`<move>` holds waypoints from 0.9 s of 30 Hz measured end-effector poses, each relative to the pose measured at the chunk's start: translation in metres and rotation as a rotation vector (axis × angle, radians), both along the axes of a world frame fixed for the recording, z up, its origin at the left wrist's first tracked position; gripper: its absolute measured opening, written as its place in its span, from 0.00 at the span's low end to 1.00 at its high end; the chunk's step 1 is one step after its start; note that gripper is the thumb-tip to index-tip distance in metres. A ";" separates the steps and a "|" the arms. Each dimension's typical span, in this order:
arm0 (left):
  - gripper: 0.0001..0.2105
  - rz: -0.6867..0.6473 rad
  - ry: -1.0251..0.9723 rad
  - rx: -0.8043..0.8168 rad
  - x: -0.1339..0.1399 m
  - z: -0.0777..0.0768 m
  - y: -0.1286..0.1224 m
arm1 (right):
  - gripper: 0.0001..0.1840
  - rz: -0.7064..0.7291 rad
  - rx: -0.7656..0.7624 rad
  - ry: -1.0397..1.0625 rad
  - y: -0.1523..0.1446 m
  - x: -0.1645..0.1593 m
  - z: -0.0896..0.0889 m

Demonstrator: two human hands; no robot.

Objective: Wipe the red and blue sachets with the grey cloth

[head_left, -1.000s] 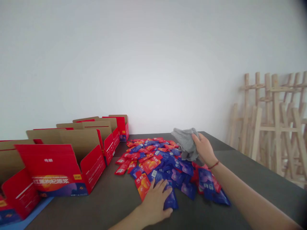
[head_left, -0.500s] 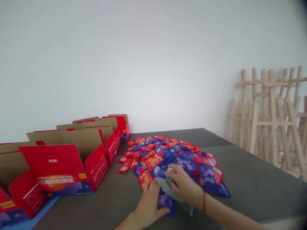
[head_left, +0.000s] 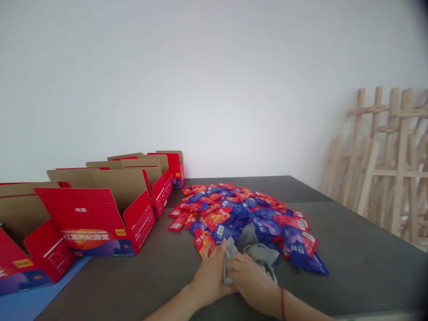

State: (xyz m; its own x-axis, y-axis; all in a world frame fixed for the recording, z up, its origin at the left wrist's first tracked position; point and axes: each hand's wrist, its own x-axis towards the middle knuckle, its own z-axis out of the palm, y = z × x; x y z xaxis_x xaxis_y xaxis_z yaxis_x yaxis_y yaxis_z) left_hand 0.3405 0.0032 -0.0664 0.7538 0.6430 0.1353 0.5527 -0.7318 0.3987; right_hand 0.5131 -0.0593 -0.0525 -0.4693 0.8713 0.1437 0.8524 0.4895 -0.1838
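Observation:
My right hand [head_left: 250,281] is closed on a bunched grey cloth [head_left: 259,252], pressing it down close to my left hand. My left hand [head_left: 210,272] grips a blue packet at the near edge of the heap; the hands and cloth hide nearly all of this packet. Just beyond my left fingertips lies a red packet [head_left: 203,240] with orange fruit printed on it. Red and blue packets [head_left: 234,214] are heaped across the middle of the dark table [head_left: 157,276]. On the heap's right side a blue packet [head_left: 294,245] overlaps others.
Several open red cartons [head_left: 87,220] with brown insides stand in a row on the left. A blue sheet [head_left: 43,294] lies under the nearest ones. Wooden easels [head_left: 384,174] lean by the white wall [head_left: 234,89] at the right, beyond the table's edge.
My right hand has drawn back toward me with the cloth, which is now bunched against my left hand. The blue packet there has become almost fully covered. The view has shifted slightly left.

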 end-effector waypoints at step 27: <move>0.61 0.001 -0.024 -0.007 -0.002 0.008 -0.002 | 0.20 -0.120 0.151 -0.060 0.017 0.012 0.004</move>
